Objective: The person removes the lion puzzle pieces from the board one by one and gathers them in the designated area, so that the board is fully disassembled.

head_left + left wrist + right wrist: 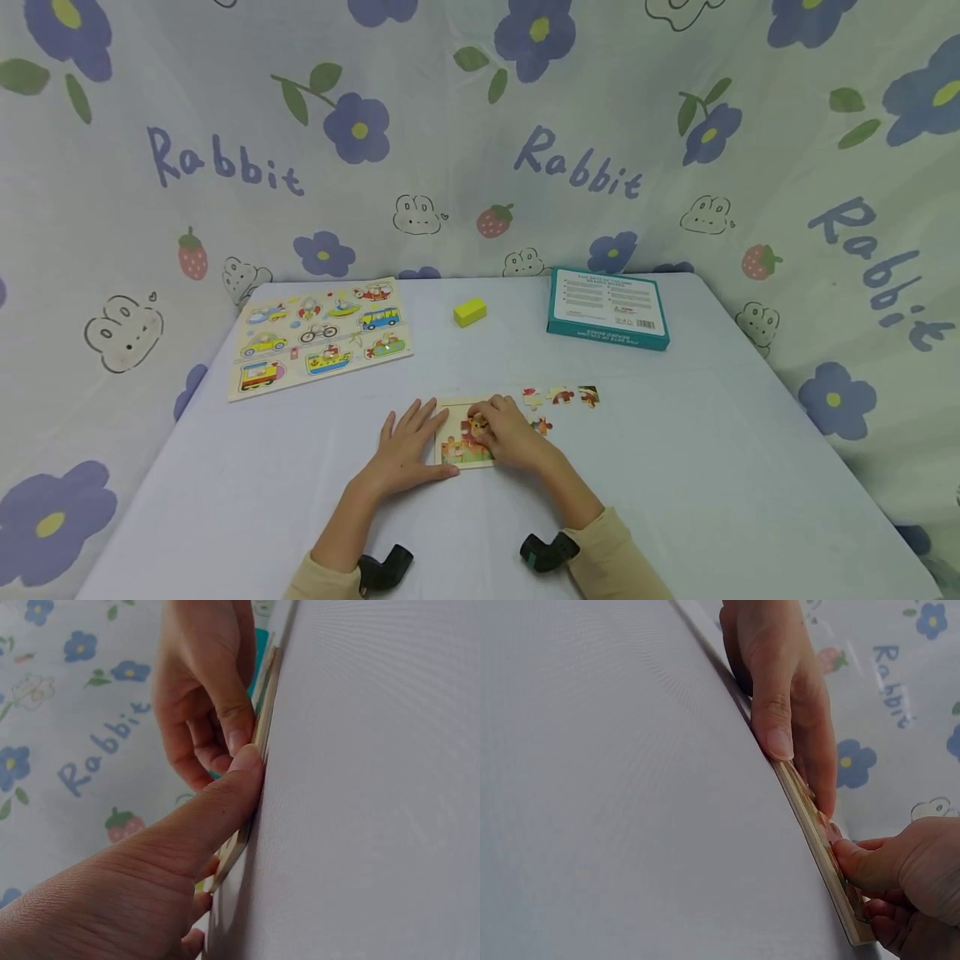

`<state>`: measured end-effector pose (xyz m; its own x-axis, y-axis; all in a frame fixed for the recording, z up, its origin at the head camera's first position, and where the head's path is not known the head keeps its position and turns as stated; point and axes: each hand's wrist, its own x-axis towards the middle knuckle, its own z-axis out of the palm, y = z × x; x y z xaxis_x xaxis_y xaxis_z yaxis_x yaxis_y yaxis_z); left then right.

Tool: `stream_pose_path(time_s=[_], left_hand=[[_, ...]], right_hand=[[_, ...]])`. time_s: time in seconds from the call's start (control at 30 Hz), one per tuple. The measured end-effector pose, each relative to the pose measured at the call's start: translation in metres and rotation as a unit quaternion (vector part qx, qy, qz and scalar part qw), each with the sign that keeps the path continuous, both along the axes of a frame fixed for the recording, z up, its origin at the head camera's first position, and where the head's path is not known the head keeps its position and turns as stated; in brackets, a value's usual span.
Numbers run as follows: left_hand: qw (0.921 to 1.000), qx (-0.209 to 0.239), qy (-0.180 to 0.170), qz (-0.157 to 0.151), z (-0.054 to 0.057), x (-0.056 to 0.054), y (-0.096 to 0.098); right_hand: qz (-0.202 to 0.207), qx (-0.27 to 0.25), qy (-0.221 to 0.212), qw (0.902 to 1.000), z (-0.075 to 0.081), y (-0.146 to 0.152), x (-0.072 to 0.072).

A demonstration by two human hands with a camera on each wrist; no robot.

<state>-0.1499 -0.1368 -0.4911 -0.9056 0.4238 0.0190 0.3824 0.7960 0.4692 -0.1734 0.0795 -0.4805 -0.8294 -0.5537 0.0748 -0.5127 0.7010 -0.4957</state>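
Note:
A small wooden jigsaw tray (452, 410) lies on the table, with joined pieces (467, 452) along its near side and others toward its middle. My left hand (402, 457) spreads its fingers along the tray's left side, thumb at the near left corner. In the right wrist view, that thumb (778, 739) rests on the tray's edge. Over the tray's right part, my right hand (516, 435) has its fingers curled and pinches a jigsaw piece (478, 423), partly hidden by the fingertips. Several loose jigsaw pieces (561, 395) lie to the right of the tray.
A vehicle picture board (303, 358) lies at the back left. A yellow block (470, 312) sits at the back middle, and a teal box (607, 308) at the back right. Behind the white table (712, 467) hangs a patterned cloth (442, 125).

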Motion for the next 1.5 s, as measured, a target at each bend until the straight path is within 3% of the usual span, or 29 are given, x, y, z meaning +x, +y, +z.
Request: stream_pose_path(time_s=[0.5, 0.73, 0.9, 1.1, 1.5], left_hand=[[1.0, -0.001, -0.004, 0.0, -0.0005, -0.0003, 0.0], [1.0, -0.005, -0.003, 0.0, 0.0007, -0.0004, 0.0004], [1.0, 0.0, -0.007, 0.001, 0.0013, 0.0002, 0.0002], [1.0, 0.001, -0.004, -0.001, 0.0018, 0.0, 0.0001], [1.0, 0.003, -0.008, 0.0, -0.0002, 0.0005, -0.001]], right_hand=[[-0.018, -0.042, -0.015, 0.9988, -0.0002, -0.0003, 0.0], [-0.021, -0.04, 0.013, 0.9989, -0.0013, 0.0003, 0.0005], [-0.009, -0.025, 0.046, 0.9986, -0.001, -0.0007, 0.0012], [0.002, -0.021, 0.053, 0.9984, 0.0024, -0.0021, 0.0026], [0.061, -0.063, 0.107, 0.9904, 0.0078, -0.0004, 0.0071]])
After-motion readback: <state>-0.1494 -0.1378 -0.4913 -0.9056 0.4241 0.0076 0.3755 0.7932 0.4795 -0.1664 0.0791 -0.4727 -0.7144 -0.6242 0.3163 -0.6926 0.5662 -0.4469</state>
